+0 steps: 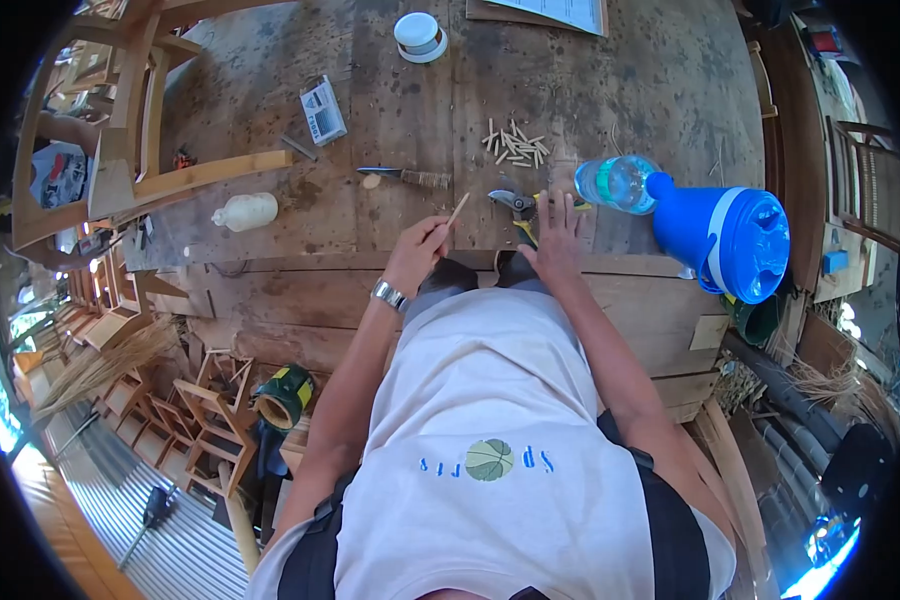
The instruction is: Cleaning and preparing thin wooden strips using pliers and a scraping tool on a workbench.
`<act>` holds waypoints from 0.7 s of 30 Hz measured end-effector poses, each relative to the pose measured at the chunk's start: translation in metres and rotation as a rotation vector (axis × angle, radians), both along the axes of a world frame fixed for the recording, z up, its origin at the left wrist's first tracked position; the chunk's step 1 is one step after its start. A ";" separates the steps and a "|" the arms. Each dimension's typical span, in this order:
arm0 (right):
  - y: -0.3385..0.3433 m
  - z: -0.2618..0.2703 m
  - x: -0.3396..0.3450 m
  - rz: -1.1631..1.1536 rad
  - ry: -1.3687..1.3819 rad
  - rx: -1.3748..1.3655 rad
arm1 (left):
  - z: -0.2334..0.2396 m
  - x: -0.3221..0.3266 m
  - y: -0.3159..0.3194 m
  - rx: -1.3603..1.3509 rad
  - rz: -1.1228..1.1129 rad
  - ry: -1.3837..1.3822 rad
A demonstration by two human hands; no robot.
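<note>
My left hand (422, 246), with a metal wristwatch on the wrist, pinches a thin wooden stick (458, 209) near the front edge of the wooden workbench (405, 97). My right hand (558, 238) lies with spread fingers at the pruning shears (523, 204); part of their yellow handles is hidden by the fingers. Whether it grips them cannot be told. Beyond the shears lies a loose pile of short wooden pegs (517, 144). A knife (405, 175) with a wrapped handle lies to the left of the pile.
A clear plastic bottle (621, 182) and a blue water jug (720, 232) are at right. At left are a white squeeze bottle (246, 212), a small box (322, 111) and a wooden chair frame (217, 171). A round white-lidded container (421, 37) stands at the back.
</note>
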State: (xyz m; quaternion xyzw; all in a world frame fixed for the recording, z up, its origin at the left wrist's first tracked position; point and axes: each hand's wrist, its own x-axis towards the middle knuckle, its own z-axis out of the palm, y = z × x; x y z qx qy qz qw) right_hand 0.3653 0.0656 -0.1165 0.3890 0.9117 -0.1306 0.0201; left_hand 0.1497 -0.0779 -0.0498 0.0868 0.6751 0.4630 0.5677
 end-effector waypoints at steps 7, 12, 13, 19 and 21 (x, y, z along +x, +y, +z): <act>0.025 0.020 -0.003 -0.029 -0.054 -0.364 | -0.032 -0.007 0.036 -0.027 -0.104 0.175; 0.022 0.022 -0.004 -0.193 0.217 -0.772 | -0.054 -0.008 0.065 0.010 -0.201 0.594; 0.025 0.032 -0.010 -0.254 0.203 -0.978 | -0.054 -0.008 0.071 -0.047 -0.233 0.620; 0.033 0.026 -0.024 -0.207 0.193 -1.114 | -0.072 -0.008 0.094 -0.169 -0.374 0.723; 0.031 0.016 -0.024 -0.187 0.214 -1.070 | -0.077 -0.007 0.098 -0.183 -0.387 0.737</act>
